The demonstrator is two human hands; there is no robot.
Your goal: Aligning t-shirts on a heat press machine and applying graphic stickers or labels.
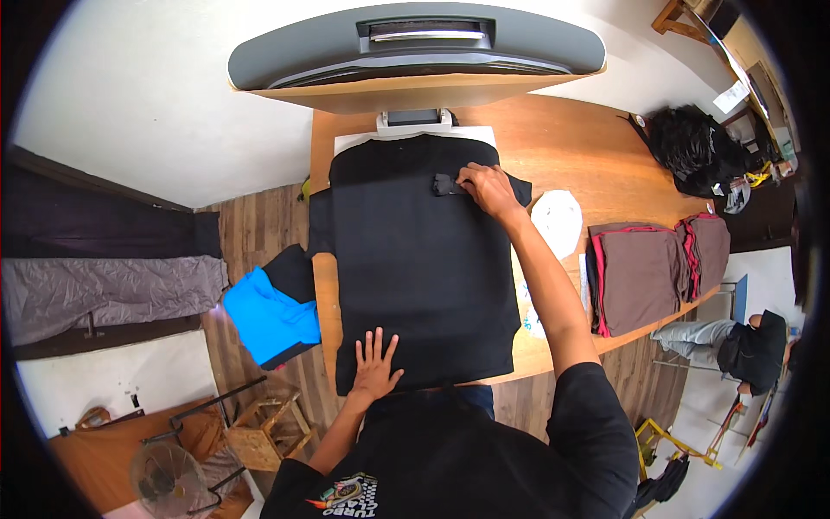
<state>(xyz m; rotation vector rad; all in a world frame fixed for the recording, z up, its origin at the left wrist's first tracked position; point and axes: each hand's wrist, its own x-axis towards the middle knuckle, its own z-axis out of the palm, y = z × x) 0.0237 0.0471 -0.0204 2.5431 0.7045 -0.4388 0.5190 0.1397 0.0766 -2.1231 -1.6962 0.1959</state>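
Note:
A black T-shirt [421, 259] lies spread flat over the lower platen [481, 134] of a heat press, its sleeves hanging out at both sides. My left hand [375, 371] rests palm down on the shirt near its bottom left, fingers spread. Up by the shirt's right shoulder, my right hand [486, 185] has its fingers bent around a small dark grey crumpled piece [443, 185]; its material is unclear. Above the far end stands the raised upper platen [415, 58] of the press, with a brown sheet [415, 93] across its underside.
On the wooden table [564, 143] lie a white bundle [556, 224] and folded brown garments [639, 272] with red edges. Blue cloth [272, 314] sits left of the table. A wooden stool [269, 431] and a fan [167, 477] stand lower left. Another person [746, 350] is at far right.

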